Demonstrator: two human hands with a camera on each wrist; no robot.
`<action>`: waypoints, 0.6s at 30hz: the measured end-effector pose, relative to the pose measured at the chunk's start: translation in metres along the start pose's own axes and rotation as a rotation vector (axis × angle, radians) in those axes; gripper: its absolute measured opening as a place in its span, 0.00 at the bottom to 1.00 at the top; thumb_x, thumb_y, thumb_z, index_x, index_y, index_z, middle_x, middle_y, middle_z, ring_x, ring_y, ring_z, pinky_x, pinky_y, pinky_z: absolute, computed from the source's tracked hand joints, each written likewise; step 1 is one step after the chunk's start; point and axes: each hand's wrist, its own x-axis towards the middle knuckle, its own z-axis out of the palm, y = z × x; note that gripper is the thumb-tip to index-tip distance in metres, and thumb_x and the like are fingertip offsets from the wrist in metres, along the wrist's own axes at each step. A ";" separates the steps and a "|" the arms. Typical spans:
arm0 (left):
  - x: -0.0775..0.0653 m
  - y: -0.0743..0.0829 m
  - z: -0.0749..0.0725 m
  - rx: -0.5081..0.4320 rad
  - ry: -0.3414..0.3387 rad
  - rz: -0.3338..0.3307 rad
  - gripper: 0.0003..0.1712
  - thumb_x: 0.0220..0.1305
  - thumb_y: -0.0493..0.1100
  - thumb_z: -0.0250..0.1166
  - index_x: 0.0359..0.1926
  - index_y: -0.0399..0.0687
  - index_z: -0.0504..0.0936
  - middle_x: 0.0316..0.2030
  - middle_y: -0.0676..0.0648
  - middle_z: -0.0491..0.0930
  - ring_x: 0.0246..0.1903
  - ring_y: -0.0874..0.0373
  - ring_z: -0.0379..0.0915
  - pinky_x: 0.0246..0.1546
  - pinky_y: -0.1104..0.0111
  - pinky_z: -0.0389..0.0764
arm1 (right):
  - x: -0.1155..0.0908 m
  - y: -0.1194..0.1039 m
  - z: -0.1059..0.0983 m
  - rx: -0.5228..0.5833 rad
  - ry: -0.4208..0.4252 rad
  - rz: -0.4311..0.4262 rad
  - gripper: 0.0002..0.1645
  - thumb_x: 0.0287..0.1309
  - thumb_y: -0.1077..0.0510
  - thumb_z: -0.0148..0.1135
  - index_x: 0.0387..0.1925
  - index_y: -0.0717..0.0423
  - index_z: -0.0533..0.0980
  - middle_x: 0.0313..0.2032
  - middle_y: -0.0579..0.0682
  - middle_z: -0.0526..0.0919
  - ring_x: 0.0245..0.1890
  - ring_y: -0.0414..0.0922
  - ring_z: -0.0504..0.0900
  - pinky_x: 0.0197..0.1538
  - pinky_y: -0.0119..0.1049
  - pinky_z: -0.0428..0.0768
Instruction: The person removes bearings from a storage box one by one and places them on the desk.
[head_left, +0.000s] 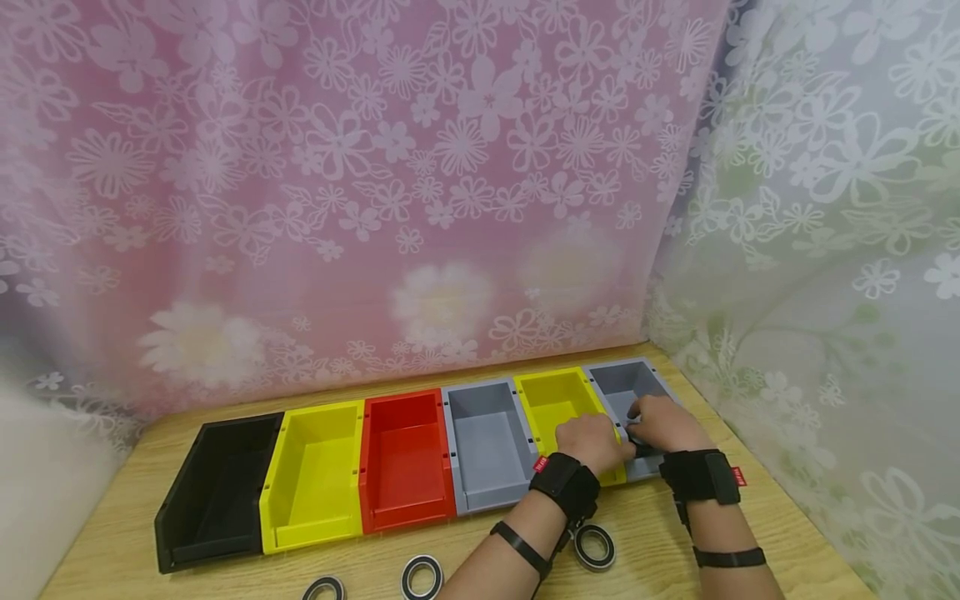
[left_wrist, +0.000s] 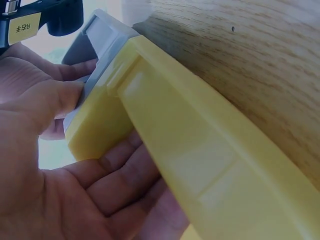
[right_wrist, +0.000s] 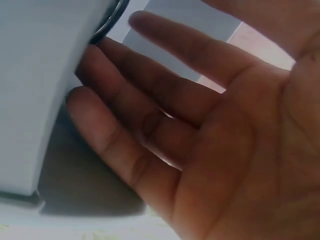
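Note:
My left hand (head_left: 592, 443) is at the front of the second yellow bin (head_left: 551, 398). In the left wrist view, the left thumb (left_wrist: 62, 97) lies on the grey side of the wall it shares with the grey end bin (head_left: 617, 387), while the left fingers (left_wrist: 125, 175) curl against the yellow side, gripping that wall. My right hand (head_left: 667, 423) reaches over the grey end bin. In the right wrist view, its fingers (right_wrist: 150, 110) are loosely extended beside a grey wall (right_wrist: 40, 90), with fingertips near a dark, shiny-edged curved thing (right_wrist: 115, 19), mostly hidden.
Left along the row stand a grey bin (head_left: 487, 442), a red bin (head_left: 408, 454), a yellow bin (head_left: 318, 475) and a black bin (head_left: 225, 483). Three bearings (head_left: 594, 547) (head_left: 422, 577) (head_left: 325, 589) lie on the wooden table (head_left: 780, 533). Flowered curtains (head_left: 450, 208) hang behind and right.

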 end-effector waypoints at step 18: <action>-0.005 0.000 -0.007 0.007 -0.009 -0.005 0.36 0.62 0.66 0.69 0.09 0.51 0.66 0.11 0.53 0.58 0.14 0.59 0.63 0.20 0.67 0.63 | -0.004 -0.004 0.005 -0.037 0.025 0.015 0.12 0.59 0.65 0.66 0.44 0.66 0.85 0.37 0.60 0.86 0.34 0.53 0.83 0.39 0.53 0.81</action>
